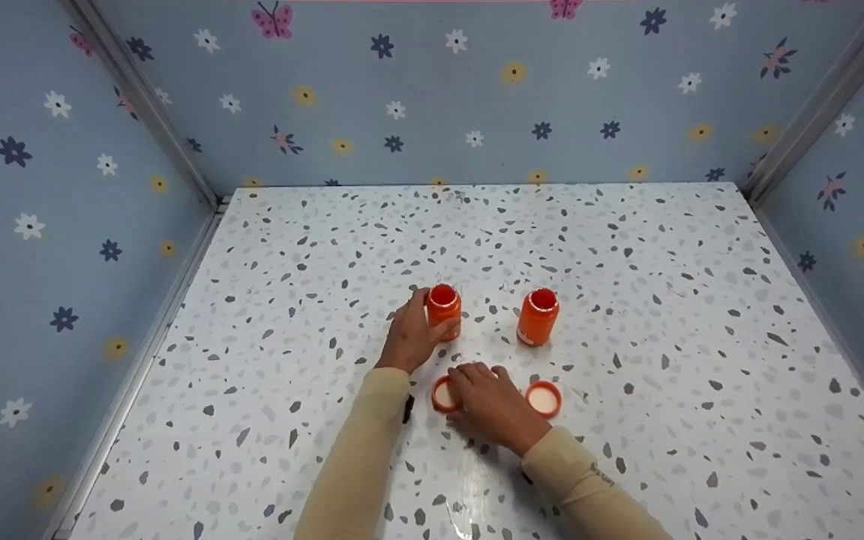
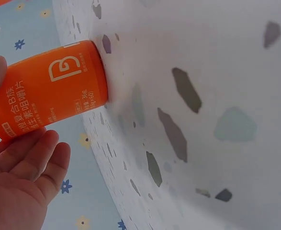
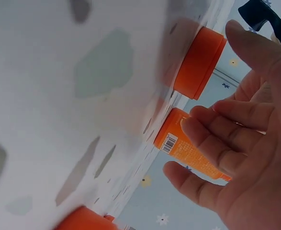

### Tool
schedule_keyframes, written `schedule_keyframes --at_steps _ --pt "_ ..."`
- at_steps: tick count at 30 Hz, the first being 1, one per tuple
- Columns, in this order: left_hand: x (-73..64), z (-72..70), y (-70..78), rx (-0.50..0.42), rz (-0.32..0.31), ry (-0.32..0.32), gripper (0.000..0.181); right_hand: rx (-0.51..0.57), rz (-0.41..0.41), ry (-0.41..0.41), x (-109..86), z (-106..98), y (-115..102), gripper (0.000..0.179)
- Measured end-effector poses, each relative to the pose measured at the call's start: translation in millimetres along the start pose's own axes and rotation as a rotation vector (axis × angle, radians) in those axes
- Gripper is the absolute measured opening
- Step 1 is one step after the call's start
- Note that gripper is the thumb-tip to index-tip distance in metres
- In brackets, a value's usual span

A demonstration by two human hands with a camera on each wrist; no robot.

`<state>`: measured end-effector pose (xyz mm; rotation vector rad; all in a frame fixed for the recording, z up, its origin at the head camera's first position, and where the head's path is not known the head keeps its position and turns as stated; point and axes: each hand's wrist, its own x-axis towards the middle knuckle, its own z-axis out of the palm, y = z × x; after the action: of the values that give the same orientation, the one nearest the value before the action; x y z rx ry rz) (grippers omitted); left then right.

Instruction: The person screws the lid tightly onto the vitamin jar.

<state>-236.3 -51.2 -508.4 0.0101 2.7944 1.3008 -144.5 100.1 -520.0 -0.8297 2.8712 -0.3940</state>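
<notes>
A: What is the left hand (image 1: 409, 337) doing?

B: Holding the left bottle (image 1: 447, 309). Thumb and fingers lie on opposite sides of it, narrowed to its width. In the left wrist view, a big white "B" shows on its orange side.

A: How does that bottle sit?

B: Upright, mouth up and uncapped, its base at the speckled table (image 1: 252, 450). I can't tell whether its full weight rests there.

A: And the right hand (image 1: 496, 405)?

B: At five o'clock from the left bottle. It's fairly wide: fingers parted and loosely bent, thumb well apart from them in the right wrist view.

A: Near what?

B: The left cap (image 1: 443, 394), at nine o'clock from the hand's middle. In the head view the fingers cover part of its edge; whether they touch it, I can't tell.

A: Where is that cap from its neighbour bottle?

B: Six o'clock from the left bottle, pale inside up.

A: The other pair?

B: The right cap (image 1: 544, 398) is at three o'clock from the right hand, just beside it, also pale inside up. The right bottle (image 1: 538, 319) stands at twelve o'clock from that cap and three o'clock from the left bottle, uncapped, apart from both hands.

A: Beyond those?

B: A blue flowered wall (image 1: 327, 45) at twelve, beyond the table.
</notes>
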Motion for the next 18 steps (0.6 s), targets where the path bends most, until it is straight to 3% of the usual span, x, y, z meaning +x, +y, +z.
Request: schedule_keyframes --at_steps 13,18 --pt "-0.2 0.5 2.1 -0.039 -0.044 -0.025 0.068 0.026 -0.001 0.024 2.8 4.6 -0.7 0.051" --pt "-1.1 0.2 3.0 -0.029 -0.018 -0.020 0.067 0.007 0.000 0.017 4.1 3.1 -1.6 0.047"
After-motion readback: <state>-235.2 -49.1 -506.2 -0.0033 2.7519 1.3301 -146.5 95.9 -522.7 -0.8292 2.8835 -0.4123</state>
